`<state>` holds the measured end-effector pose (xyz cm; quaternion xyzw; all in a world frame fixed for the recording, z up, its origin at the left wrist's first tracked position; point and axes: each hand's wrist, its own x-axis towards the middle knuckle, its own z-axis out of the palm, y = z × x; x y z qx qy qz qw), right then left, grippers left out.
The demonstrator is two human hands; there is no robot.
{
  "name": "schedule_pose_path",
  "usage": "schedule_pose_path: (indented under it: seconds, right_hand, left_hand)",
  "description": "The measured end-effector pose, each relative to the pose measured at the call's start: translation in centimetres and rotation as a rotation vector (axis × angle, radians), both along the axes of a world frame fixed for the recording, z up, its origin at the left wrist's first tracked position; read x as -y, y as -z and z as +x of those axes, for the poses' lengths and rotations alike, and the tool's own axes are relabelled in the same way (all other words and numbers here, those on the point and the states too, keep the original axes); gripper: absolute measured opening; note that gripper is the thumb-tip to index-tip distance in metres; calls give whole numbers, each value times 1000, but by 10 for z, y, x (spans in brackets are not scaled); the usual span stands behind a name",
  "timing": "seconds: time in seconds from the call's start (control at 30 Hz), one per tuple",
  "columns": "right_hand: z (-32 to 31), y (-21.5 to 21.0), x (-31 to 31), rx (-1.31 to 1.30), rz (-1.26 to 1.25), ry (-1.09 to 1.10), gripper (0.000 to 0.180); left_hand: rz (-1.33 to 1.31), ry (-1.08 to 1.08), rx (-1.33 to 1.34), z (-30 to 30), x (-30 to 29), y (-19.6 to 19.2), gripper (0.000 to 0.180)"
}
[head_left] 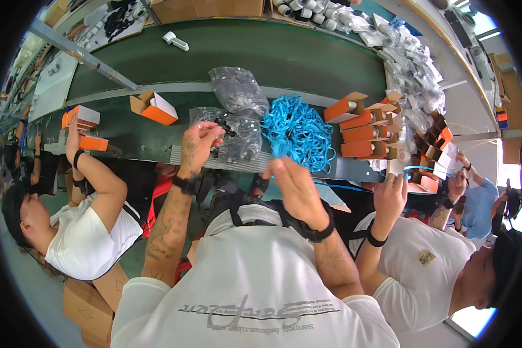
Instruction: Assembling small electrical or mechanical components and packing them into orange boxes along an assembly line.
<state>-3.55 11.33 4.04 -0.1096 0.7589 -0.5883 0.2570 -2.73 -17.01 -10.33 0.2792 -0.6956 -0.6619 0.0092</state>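
Note:
My left hand (197, 146) is closed in a pinch over the near clear plastic bag (246, 139). At its fingertips is a small black part (228, 129); its exact kind is too small to make out. More dark pieces show inside that bag, and a second plastic bag (237, 87) lies just behind it. My right hand (298, 191) is raised at the front edge of the bench, beside a tangled heap of blue straps (298, 130). Motion smears its fingers, so whether they grip anything is unclear.
Open orange-and-white boxes (362, 136) are stacked right of the straps; another box (155, 108) stands left. A green conveyor belt (307, 58) runs behind, with a white handheld device (175, 40) on it. Co-workers' hands (390, 197) work close on the right and left (73, 139).

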Motion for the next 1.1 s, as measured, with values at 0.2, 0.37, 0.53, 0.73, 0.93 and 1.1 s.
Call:
schedule_pose_path:
  seconds: [0.2, 0.37, 0.53, 0.73, 0.93, 1.1]
  right_hand:
    - [-4, 2, 14, -76, -15, -144, 29]
    - [1, 6, 8, -135, 30, -148, 27]
    - [7, 1, 4, -170, 82, -168, 27]
    - [19, 1, 0, -172, -61, -222, 26]
    - [-11, 19, -39, 419, -249, -433, 31]
    - [-12, -21, -26, -26, 61, -339, 22]
  left_hand:
    - [179, 275, -137, 36, -64, -101, 25]
    - [303, 289, -196, 54, -79, -118, 24]
    - [268, 302, -182, 67, -85, -128, 22]
    - [381, 128, -266, 79, -91, -121, 16]
    - [705, 127, -221, 85, -75, -140, 15]
    - [188, 487, -82, 85, -92, -146, 13]
